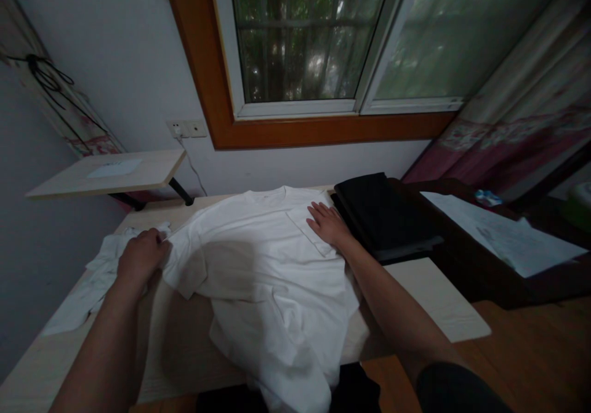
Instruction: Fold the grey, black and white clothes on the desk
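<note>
A white T-shirt (263, 265) lies spread on a pale wooden table (438, 296), its hem hanging over the near edge. My left hand (141, 256) is closed on the shirt's left sleeve edge. My right hand (329, 222) lies flat and open on the shirt's chest pocket, near its right shoulder. A second crumpled white garment (92, 287) lies on the table just left of my left hand.
A stack of folded black clothes (383, 216) sits at the table's right rear. A dark desk (545, 284) with papers (503, 234) stands to the right. A small shelf (111, 173) juts from the left wall. A window and curtain are behind.
</note>
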Demonstrator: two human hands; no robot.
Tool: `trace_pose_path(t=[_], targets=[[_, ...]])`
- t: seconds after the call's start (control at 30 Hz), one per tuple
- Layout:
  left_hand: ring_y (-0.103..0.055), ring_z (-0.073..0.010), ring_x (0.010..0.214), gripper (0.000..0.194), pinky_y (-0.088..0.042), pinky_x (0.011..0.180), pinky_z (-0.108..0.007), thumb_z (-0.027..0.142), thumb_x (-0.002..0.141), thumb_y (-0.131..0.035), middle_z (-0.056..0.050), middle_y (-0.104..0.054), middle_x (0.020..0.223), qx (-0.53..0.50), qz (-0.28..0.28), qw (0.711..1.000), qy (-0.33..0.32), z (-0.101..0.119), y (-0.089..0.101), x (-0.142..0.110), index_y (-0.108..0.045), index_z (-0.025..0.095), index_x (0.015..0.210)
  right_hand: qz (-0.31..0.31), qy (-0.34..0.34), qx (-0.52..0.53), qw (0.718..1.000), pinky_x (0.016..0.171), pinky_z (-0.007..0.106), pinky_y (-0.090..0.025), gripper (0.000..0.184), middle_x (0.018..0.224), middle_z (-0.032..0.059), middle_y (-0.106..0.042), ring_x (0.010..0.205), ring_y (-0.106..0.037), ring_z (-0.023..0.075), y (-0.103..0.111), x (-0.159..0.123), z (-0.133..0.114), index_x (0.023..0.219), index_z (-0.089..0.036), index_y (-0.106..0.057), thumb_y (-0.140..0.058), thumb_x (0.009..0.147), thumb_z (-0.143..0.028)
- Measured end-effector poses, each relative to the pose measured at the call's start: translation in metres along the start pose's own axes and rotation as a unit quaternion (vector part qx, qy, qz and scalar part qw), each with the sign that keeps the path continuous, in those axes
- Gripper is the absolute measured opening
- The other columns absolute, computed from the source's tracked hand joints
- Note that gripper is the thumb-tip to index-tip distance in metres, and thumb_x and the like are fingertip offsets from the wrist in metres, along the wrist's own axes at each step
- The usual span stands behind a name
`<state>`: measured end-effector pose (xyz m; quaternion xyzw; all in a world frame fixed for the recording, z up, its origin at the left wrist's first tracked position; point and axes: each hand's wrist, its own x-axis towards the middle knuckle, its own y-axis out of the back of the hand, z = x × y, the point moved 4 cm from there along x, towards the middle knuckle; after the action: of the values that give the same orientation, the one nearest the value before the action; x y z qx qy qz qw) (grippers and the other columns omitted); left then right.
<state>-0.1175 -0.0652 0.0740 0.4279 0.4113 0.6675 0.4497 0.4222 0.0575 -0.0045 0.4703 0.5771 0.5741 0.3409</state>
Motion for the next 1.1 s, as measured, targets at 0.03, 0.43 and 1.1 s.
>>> trace_pose_path(t=[0.03,0.43,1.1], targets=[[-0.062,-0.0327,0.078,0.023,-0.048,0.072,-0.044,0.044,0.086,-0.054,-0.011,-0.065,0.08,0.024,0.001,1.0,0.02,0.006,0.002,0.002,-0.056,0.021,0.081,0.002,0.0,0.001,1.0,0.126,0.051,-0.022,0.06,0.168,0.0065,-0.031,0.156,-0.027,0.0287,0.001,0.0,0.0,0.158,-0.024,-0.041,-0.031,0.106,-0.053],[-0.07,-0.0234,0.091,0.048,-0.055,0.08,-0.036,0.047,0.083,-0.065,-0.007,-0.075,0.099,-0.312,0.016,0.949,-0.043,0.14,0.01,0.036,-0.066,0.017,0.12,0.005,0.0,0.006,1.0,0.126,0.051,-0.023,0.059,0.168,0.0067,-0.032,0.155,-0.028,0.0288,0.003,-0.001,-0.001,0.157,-0.023,-0.043,-0.032,0.106,-0.052],[-0.064,-0.0216,0.083,0.052,-0.055,0.076,-0.036,0.052,0.088,-0.061,-0.009,-0.067,0.103,-0.161,-0.026,0.974,-0.156,0.053,-0.042,-0.041,-0.065,0.019,0.128,0.031,0.011,-0.004,0.999,0.124,0.047,-0.026,0.053,0.163,0.008,-0.041,0.151,-0.034,0.0286,0.007,-0.006,-0.007,0.152,-0.023,-0.05,-0.035,0.106,-0.046]])
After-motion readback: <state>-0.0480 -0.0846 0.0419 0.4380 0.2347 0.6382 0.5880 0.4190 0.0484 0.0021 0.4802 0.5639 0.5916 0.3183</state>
